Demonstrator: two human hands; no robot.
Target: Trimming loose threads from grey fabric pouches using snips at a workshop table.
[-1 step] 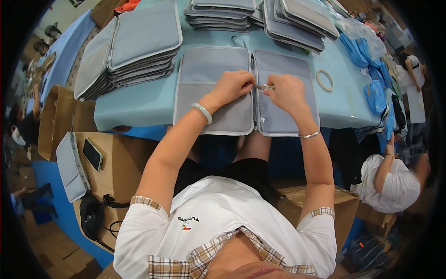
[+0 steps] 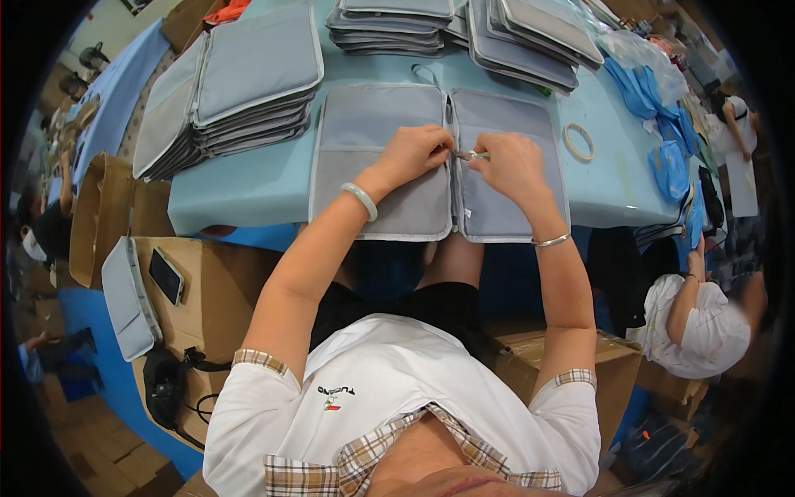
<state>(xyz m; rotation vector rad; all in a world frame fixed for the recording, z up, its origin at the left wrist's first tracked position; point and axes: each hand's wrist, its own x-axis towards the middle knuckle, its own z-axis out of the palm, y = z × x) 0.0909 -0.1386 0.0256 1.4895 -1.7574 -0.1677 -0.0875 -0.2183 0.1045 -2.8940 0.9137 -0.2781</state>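
Observation:
A grey fabric folder case (image 2: 381, 195) lies opened flat at the near edge of the table, its two halves joined by a dark spine. My left hand (image 2: 420, 153) is closed in a pinch at the spine; its fingertips hide exactly what they grip, apparently the case's edge there. From the right, my right hand (image 2: 507, 161) is wrapped round a small metal hand tool (image 2: 472, 155). Its tip points left, close to my left fingertips at the spine. The kind of tool is too small to make out.
Stacks of similar grey cases stand at the far left (image 2: 257, 66), far middle (image 2: 389, 29) and far right (image 2: 530, 41). A tape roll (image 2: 578, 142) and blue plastic bags (image 2: 667, 170) lie to the right. A phone (image 2: 166, 276) rests on a cardboard box (image 2: 215, 290) at left. People sit nearby.

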